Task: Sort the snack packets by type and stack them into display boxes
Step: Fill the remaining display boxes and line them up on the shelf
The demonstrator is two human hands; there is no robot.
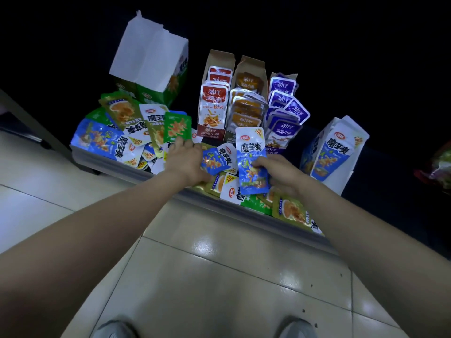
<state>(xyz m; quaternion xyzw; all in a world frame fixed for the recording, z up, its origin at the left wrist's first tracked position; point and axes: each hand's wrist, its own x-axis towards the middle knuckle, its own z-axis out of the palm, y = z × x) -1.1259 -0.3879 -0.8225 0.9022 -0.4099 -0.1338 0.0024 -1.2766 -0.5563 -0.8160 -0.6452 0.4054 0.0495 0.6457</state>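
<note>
My right hand grips a blue snack packet upright above the loose pile at the shelf's front edge. My left hand pinches a smaller blue packet lying flat on the pile, its fingers reaching toward a green packet. Behind stand three narrow display boxes filled with red packets, orange packets and purple packets. A blue display box stands at the right, a green display box with a tall white flap at the back left.
Mixed blue, green and gold packets are heaped at the left of the grey shelf edge, and more spill along the front right. Glossy tiled floor lies below, with my shoes at the bottom. A dim colourful bag sits far right.
</note>
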